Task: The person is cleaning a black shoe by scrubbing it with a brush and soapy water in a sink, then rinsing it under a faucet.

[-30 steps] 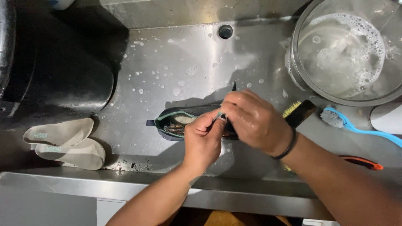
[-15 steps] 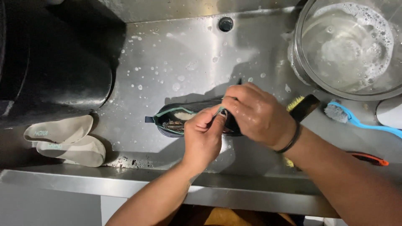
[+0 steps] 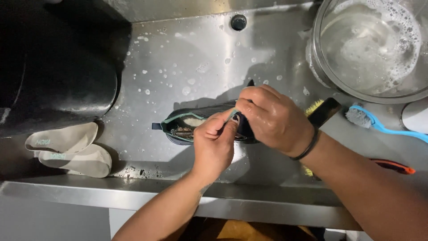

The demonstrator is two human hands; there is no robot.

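Shoe [image 3: 196, 125] at frame centre is gripped by left hand [image 3: 214, 147] and right hand [image 3: 274, 118], fingers closed; slippage on the wet sink [image 3: 187, 58] is judged possible.

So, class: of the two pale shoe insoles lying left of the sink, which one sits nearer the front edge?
The lower pale insole, overlapping the upper pale insole beside the black tub.

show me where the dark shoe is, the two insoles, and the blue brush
dark shoe [image 3: 187, 127]: head view, on its open collar with the teal lining.
insoles [image 3: 73, 149]: head view, where the two pale insoles overlap at left.
blue brush [image 3: 359, 116]: head view, on its grey bristle head.
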